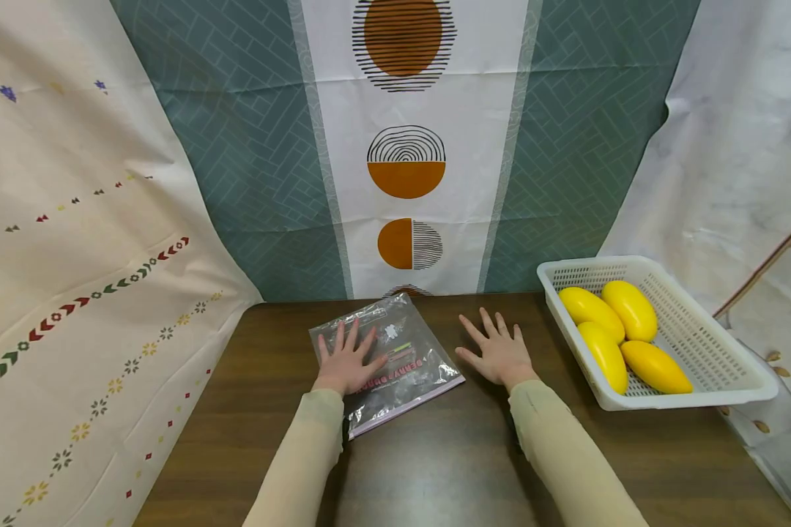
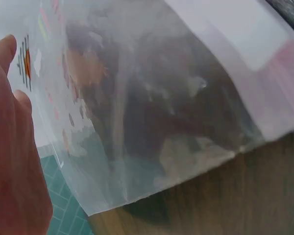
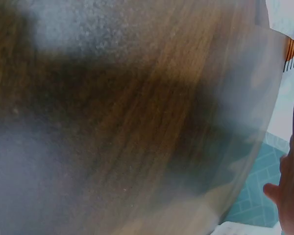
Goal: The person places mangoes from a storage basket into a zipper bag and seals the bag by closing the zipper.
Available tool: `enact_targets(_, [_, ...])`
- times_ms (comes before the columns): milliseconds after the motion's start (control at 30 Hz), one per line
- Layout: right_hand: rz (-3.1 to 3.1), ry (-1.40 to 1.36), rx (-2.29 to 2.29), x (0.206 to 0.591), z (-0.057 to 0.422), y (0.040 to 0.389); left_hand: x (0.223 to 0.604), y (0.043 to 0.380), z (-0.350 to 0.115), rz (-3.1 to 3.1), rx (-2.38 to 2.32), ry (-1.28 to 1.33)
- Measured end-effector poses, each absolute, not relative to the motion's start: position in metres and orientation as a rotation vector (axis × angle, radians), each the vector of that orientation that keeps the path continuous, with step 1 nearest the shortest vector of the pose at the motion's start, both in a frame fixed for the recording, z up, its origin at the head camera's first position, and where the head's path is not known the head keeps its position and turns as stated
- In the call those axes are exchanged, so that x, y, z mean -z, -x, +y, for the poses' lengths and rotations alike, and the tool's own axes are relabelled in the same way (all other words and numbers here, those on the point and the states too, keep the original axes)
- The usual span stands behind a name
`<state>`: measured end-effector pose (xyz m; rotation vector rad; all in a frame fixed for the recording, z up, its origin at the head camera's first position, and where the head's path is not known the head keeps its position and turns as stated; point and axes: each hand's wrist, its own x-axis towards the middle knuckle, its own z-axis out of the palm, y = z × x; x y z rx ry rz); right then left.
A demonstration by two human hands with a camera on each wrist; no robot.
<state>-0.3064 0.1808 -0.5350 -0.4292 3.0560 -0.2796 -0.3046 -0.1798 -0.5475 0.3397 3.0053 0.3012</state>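
Teal-and-white patterned curtain fabric hangs behind a dark wooden table. Toward the far left lies a clear plastic bag with pink edging, the left hand spread over it, fingers straight. Just right of it, the right hand spreads likewise, holding nothing. At right, a white perforated basket holds four yellow mangoes.

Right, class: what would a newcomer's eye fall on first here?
Probably the four yellow fruits in the white basket at the right. Next, the left hand, spread on a clear bag, and the right hand, spread between bag and basket. Behind them, round orange prints mark the curtain.
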Motion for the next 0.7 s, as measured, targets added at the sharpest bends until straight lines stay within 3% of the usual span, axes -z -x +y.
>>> enact_targets(433, [2.977,0.456,0.34,0.527,0.183,0.299,0.534,0.284,-0.177,3.055,-0.605,-0.42])
enact_targets(700, [2.956,0.515,0.436,0.526,0.181,0.284,0.526,0.245,-0.186,3.116,-0.77,-0.397])
